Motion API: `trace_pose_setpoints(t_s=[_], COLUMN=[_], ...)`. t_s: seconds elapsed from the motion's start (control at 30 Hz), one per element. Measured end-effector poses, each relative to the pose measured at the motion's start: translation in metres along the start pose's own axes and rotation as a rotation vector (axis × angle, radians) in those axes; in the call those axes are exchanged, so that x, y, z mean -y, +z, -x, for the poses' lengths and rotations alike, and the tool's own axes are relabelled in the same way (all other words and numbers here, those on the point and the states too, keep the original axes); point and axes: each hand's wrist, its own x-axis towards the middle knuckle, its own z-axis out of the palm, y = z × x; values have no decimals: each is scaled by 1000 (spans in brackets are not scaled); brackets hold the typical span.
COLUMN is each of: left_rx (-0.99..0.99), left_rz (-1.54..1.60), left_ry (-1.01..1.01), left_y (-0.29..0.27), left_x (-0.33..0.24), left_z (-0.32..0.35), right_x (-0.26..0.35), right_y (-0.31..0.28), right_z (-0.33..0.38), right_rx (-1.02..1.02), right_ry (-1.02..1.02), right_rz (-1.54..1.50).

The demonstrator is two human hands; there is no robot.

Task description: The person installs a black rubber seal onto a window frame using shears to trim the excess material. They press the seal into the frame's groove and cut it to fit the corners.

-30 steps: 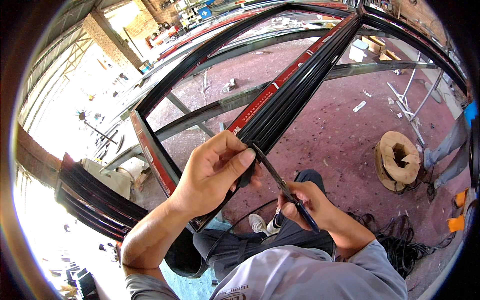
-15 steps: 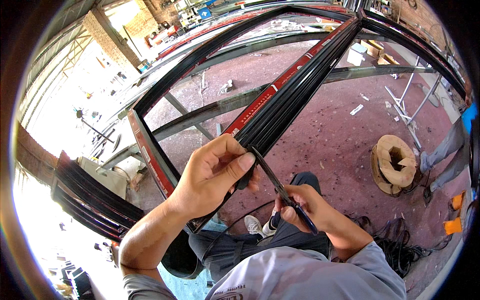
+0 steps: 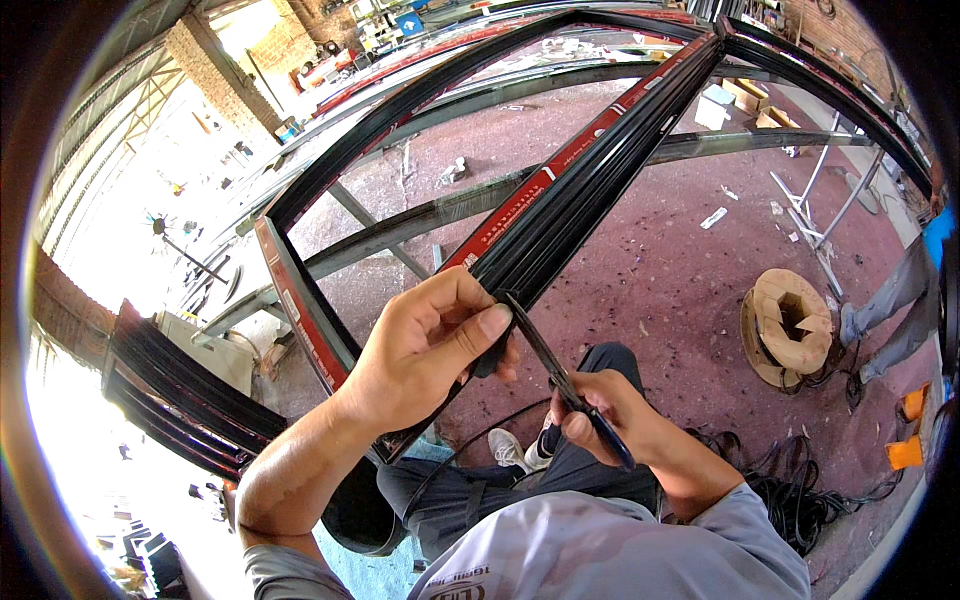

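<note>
Diagonally through right fingers, scissors

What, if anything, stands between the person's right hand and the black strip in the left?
Only the scissors that the right hand holds: their blades span the gap toward the left hand. Nothing else visible blocks the way to the black strip, though the left hand partly hides it.

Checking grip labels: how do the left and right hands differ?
- Held item: the left hand pinches black material by the near end of the red-and-black bar; the right hand holds dark scissors.
- Position: the left hand is higher in the picture; the right hand is lower.

Shared: both are bare and occupied.
</note>
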Motion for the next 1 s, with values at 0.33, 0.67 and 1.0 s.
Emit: trace_pose_setpoints(t_s=[0.33, 0.67, 1.0], left_rx=[-11, 21, 74], left_rz=[16, -26, -51], left_ry=[-45, -50, -117], left_y=[2, 1, 7], left_x=[-2, -3, -7], left_z=[1, -1, -4], right_x=[-2, 5, -13], right_y=[3, 3, 25], right_z=[7, 6, 15], right_rx=[37, 47, -114], right_ry=[78, 49, -47], right_rz=[-63, -21, 10])
